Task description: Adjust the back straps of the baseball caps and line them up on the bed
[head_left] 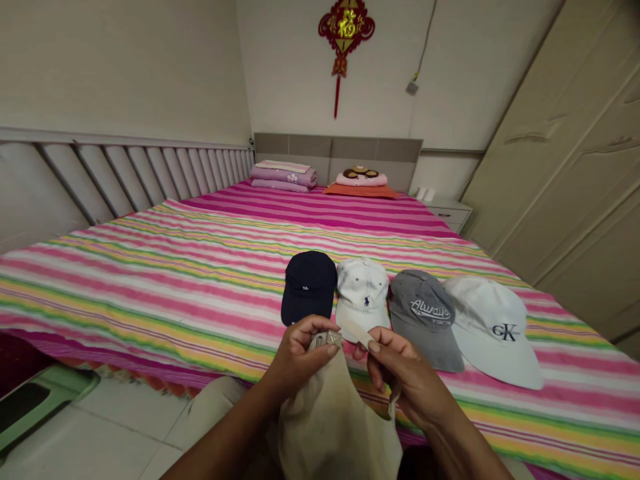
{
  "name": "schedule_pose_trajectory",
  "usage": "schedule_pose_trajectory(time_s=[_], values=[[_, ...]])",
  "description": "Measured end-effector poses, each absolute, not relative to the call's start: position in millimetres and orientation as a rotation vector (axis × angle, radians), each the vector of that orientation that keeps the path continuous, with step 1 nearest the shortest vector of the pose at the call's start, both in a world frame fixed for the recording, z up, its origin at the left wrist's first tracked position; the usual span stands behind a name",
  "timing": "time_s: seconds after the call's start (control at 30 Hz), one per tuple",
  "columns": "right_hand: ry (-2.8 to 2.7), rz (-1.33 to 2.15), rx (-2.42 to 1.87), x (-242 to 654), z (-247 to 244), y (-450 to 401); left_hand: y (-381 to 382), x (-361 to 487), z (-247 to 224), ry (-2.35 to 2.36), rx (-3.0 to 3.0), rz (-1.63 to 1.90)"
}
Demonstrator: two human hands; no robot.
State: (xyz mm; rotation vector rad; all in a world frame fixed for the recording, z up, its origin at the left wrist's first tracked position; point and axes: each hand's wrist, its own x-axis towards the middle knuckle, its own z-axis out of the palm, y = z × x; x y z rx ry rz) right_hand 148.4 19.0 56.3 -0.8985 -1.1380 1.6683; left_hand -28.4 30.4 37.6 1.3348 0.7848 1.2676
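Observation:
A beige cap [340, 420] hangs between my two hands, low in the middle of the view. My left hand [303, 357] pinches its back edge beside a small metal buckle [333, 338]. In my right hand [400, 367] the end of the cap's strap [359, 335] is held between thumb and fingers. The strap end and the buckle are apart. Just beyond my hands, a navy cap [309, 287], a white cap with a small dark logo [363, 287], a grey cap [425, 320] and a white cap with letters [493, 330] lie in a row.
The caps lie on a bed with a striped sheet [200, 287]. Folded bedding [283, 177] and a pink and orange stack [361, 185] sit by the headboard [300, 148]. A rail [150, 170] runs along the left. A green stool [55, 400] stands at lower left.

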Motion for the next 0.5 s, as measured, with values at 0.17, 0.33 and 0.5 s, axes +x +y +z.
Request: schedule_pose_trajectory(time_s=[0.17,0.33,0.5], values=[[-1.164,1.705,-0.905,153,54,18,29,-25,34,0.515,0.883,1.15],[-1.185,1.709,-0.91,154,54,17,31,-20,29,0.439,0.776,1.137],[-1.17,1.755,-0.88,152,54,17,32,-17,31,0.438,0.776,1.124]])
